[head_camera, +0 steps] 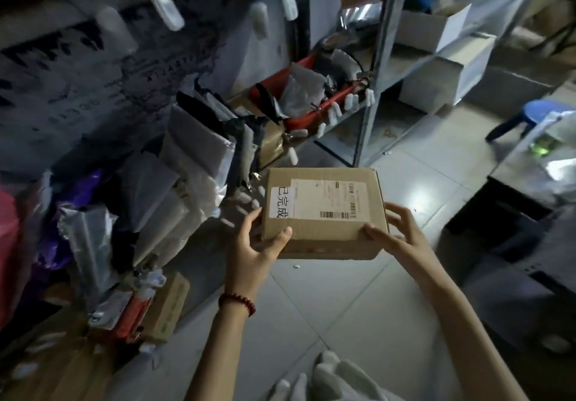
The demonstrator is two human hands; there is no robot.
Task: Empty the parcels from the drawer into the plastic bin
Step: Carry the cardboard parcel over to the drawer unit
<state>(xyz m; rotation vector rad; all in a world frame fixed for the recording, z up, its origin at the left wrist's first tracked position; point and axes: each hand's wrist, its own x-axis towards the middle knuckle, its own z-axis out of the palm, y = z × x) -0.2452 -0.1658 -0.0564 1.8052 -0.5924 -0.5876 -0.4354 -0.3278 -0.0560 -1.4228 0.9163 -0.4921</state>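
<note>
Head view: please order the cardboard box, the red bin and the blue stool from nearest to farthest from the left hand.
1. cardboard box: at centre, gripped by the left hand at its left end.
2. red bin: beyond the box, higher in the view.
3. blue stool: far off at the right edge.

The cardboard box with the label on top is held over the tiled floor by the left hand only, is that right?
No. The head view shows both hands on the cardboard box: left hand and right hand grip its near corners, label on top, over the tiled floor.
</note>
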